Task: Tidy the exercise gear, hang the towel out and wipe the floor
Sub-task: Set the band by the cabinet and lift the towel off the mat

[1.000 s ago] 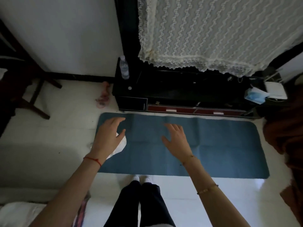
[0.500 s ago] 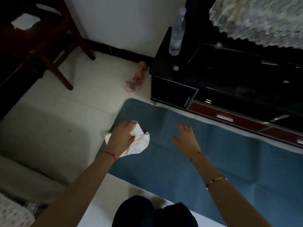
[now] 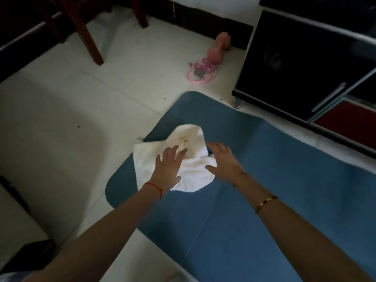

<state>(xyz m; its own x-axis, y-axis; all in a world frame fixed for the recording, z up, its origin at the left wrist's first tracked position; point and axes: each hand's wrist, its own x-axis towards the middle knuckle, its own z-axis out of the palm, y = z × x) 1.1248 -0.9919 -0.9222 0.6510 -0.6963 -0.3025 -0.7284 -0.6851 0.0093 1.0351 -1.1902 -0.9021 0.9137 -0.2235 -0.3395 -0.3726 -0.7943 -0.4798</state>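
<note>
On the near-left corner of the blue exercise mat [image 3: 254, 190], seen from the head camera, one white towel [image 3: 189, 147] lies crumpled, its left edge hanging over the mat's rim onto the floor [image 3: 71, 123]. Both hands reach over it. The left hand [image 3: 169, 164], with a red string at the wrist, has its fingers straight and spread, lying over the towel's middle; whether they press the cloth or hover just above it I cannot tell. The right hand [image 3: 224, 162] is likewise spread and flat, at the towel's right edge, its thumb over the cloth and its fingers reaching past onto the mat. Neither hand pinches or curls round anything. A gold bracelet sits on the right forearm.

Counted: one towel, one mat, one pink dumbbell [image 3: 218, 46] and one pink skipping rope [image 3: 201, 72] coiled just beside it, both on the floor well apart from the hands, near the dark skirting.

Pale tiles with thin joints make up the floor. A black cabinet [image 3: 295, 64] with a red drawer front stands along the mat's far side on the right. Dark wooden chair legs [image 3: 87, 37] stand at the upper left.
</note>
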